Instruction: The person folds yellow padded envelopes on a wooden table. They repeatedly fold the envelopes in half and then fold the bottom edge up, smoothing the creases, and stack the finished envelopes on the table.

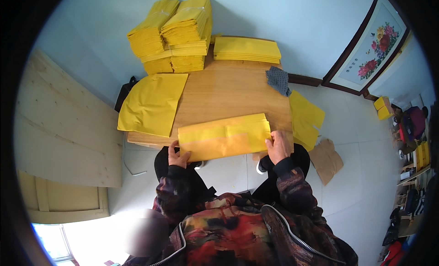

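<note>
A folded sheet of yellow paper, several layers thick, lies across the near edge of the table and juts out over my lap. At its left end my left hand grips the near corner between thumb and fingers. My right hand pinches the right end, the thumb against the layered edge. To the left, a wide flat yellow sheet hangs partly off the table. Tied bundles of folded yellow paper are piled at the back left. Beside them lies a lower stack of folded yellow paper.
A crumpled grey cloth rests at the table's right edge. Beyond that edge are more yellow paper and a brown piece lower down. A wooden panel stands left, a framed flower picture at right, and a cluttered shelf farther right.
</note>
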The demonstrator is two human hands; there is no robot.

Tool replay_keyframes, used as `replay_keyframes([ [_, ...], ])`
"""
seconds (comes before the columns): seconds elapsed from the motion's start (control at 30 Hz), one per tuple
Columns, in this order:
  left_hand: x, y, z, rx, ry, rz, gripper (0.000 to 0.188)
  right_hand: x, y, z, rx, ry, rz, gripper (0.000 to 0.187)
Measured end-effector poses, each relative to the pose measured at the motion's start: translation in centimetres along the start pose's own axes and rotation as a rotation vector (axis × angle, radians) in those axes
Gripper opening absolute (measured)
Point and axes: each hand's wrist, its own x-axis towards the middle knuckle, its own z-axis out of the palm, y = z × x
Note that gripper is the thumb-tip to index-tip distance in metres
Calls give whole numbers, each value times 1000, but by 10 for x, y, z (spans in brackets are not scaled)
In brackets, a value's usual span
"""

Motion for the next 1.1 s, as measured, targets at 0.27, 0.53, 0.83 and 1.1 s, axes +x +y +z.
replay_keyframes([
  [0.27,-23,-19,-45,-56,-115,-44,47,-47,-4,-16,99,-80,7,45],
  [0.53,-25,-6,-46,-80,-183,-25,36,-28,12,16,494,-27,129,52],
  [0.83,2,104,8,-134,-462,228,49,38,18,-53,1075,-414,209,53],
  [1.1,154,201,164,-121,-488,377,42,239,38,-100,1008,-129,-81,54],
])
